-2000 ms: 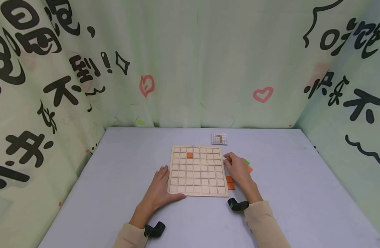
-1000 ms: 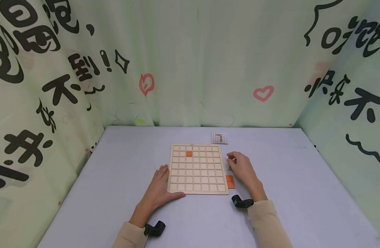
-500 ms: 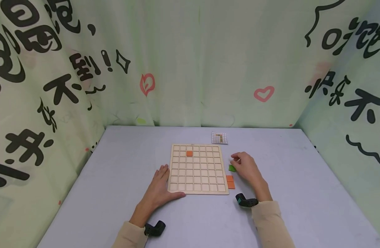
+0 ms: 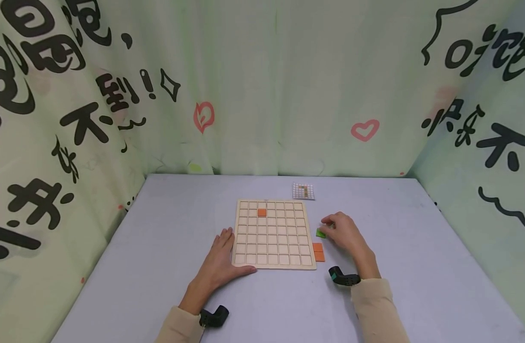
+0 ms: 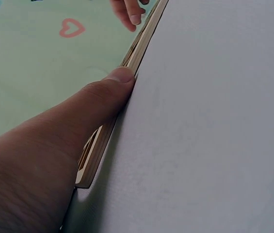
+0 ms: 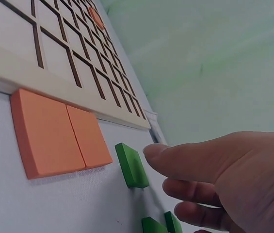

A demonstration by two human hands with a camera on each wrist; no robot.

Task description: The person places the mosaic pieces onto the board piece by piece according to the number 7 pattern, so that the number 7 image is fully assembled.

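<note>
The green tile (image 6: pixel 132 167) lies on the bench (image 4: pixel 181 205), just right of the grid board (image 4: pixel 262 233), near the orange tiles (image 6: pixel 49 133). The right hand (image 4: pixel 344 234) is just beside it, fingers loosely bent, seemingly grasping nothing; whether the thumb touches it cannot be told. The left hand (image 4: pixel 218 261) rests against the board, fingers extended, unclenched. The tile should be light, stiff, perhaps slippery, best pinched by opposite sides. More green tiles (image 6: pixel 153 226) are cut off, and the card's (image 4: pixel 303 191) pattern is hard to read.
</note>
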